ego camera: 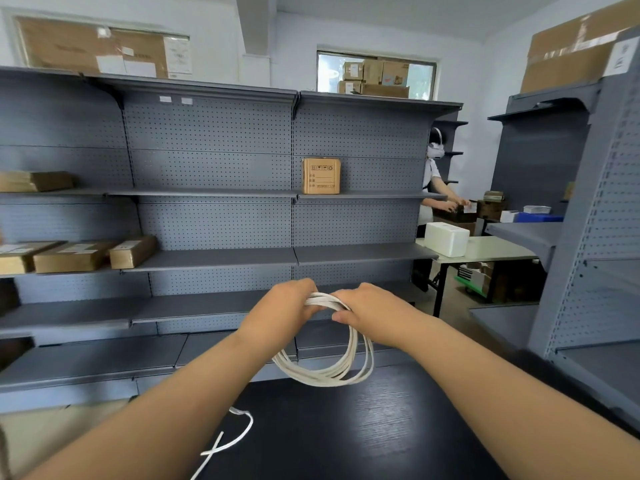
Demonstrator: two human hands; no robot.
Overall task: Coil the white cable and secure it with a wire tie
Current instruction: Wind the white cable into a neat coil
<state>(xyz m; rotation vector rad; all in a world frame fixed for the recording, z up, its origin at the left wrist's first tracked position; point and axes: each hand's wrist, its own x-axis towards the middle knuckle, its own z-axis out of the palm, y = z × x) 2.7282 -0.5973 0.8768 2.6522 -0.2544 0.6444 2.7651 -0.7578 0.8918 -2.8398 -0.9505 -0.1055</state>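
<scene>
The left hand (284,306) and right hand (367,313) both grip the white cable (329,375) in the air above the far edge of the dark counter (363,427). Its loops hang between the forearms. Straight ahead the grey shelving (214,223) closes the way, its shelf lips jutting toward the hands. Cardboard boxes (76,256) fill the left end of a higher shelf. The loose tail (239,434) lies on the counter under the left forearm, and right of it the top is open. A second shelf unit (595,237) stands close beside the right forearm. A gap between the units leads to a pale table (491,247).
</scene>
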